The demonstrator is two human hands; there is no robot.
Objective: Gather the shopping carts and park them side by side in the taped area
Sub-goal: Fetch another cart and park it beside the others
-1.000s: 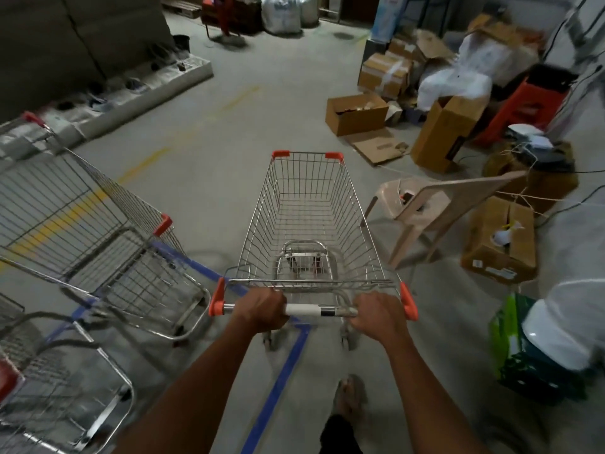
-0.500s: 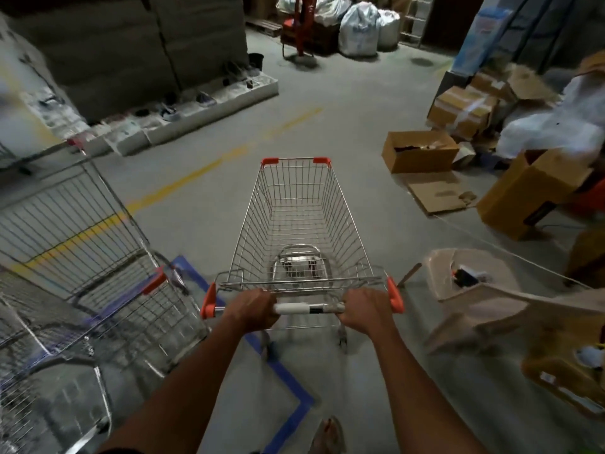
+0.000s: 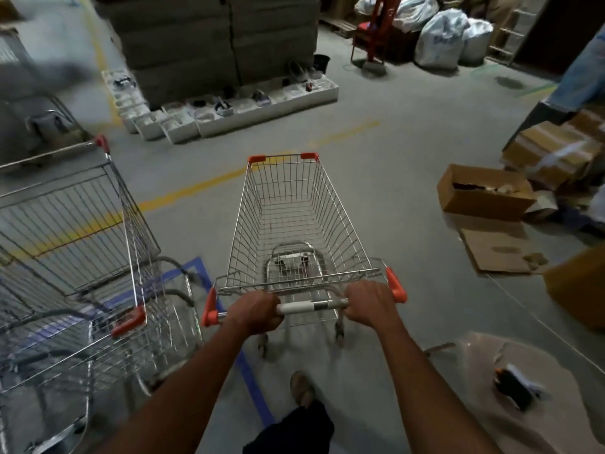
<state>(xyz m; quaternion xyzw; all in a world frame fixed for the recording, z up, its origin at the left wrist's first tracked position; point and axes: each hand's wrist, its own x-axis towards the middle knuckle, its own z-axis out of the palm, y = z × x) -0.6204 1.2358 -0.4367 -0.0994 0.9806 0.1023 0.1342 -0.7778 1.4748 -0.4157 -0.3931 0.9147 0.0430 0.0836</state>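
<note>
gripping the cart handle (image 3: 312,305), fingers of left hand (image 3: 258,312) and right hand (image 3: 368,304) curled.

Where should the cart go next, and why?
Probably swing it left, to sit beside the parked carts. Both hands, left and right, grip the cart handle, and it stands right of the blue tape.

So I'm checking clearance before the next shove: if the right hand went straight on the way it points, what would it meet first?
The right hand grips the handle, so it would first meet the cart's own rear wire panel. Beyond the cart, the floor looks free as far as the yellow line, though depth is unclear.
</note>
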